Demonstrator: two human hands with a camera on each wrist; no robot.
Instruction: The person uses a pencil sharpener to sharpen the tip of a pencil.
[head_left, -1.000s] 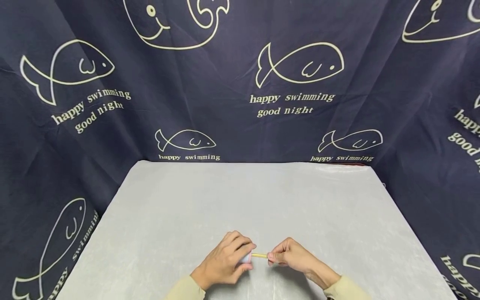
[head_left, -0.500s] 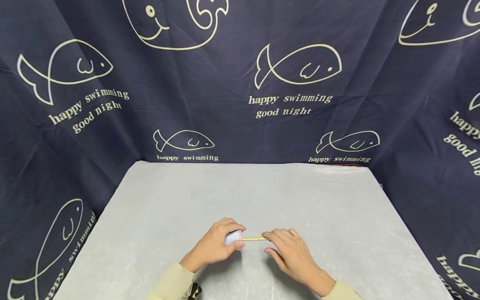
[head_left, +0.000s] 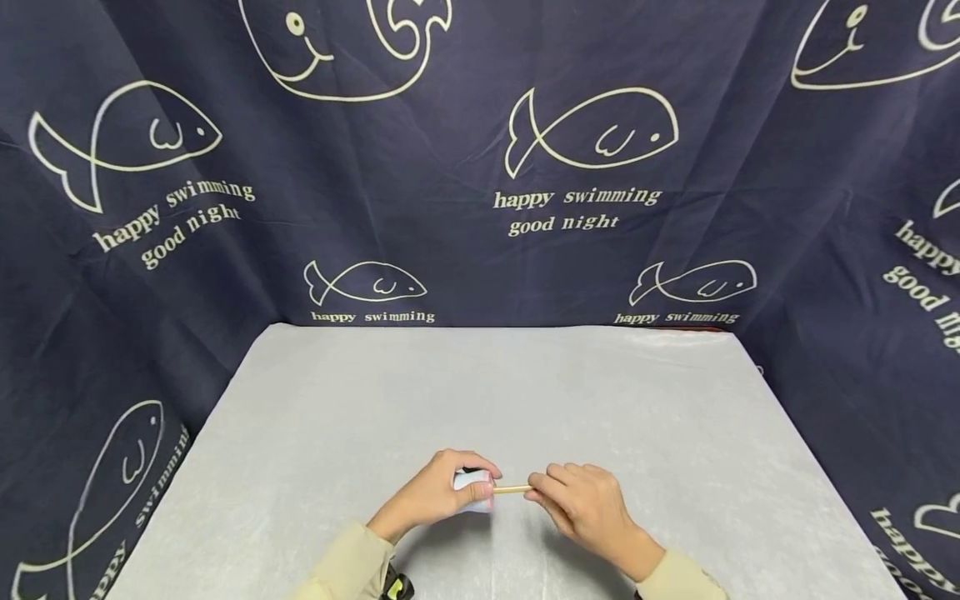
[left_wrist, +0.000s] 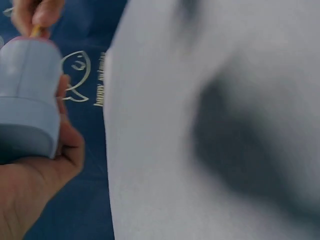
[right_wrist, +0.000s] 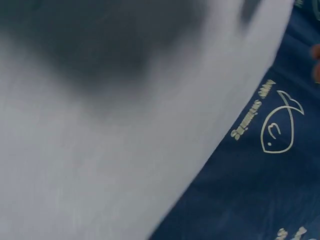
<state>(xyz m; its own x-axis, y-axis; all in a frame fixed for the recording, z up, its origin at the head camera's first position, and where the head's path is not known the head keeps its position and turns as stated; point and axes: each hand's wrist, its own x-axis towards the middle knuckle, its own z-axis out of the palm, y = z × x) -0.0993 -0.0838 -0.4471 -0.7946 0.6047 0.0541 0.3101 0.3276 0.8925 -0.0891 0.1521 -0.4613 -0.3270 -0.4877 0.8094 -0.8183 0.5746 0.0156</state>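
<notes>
My left hand (head_left: 435,492) grips a light-blue pencil sharpener (head_left: 472,492) with a pink end, held sideways above the table. In the left wrist view the blue sharpener body (left_wrist: 30,75) fills the left edge, with the fingers wrapped round its far side. A thin yellow pencil (head_left: 512,489) sticks out of the pink end toward the right. Its other end is pinched by my right hand (head_left: 585,504), fingers over it and thumb below. In the right wrist view only some fingertips (right_wrist: 316,62) show at the right edge.
A pale grey cloth covers the table (head_left: 510,400). Dark blue curtains (head_left: 465,167) with fish drawings hang behind it and along both sides. Blurred shadows of the hands lie on the cloth.
Both hands have moved a little left and away from the body, with sharpener and pencil. The right hand loosened and spread its fingers at the pencil, then closed on it again.
</notes>
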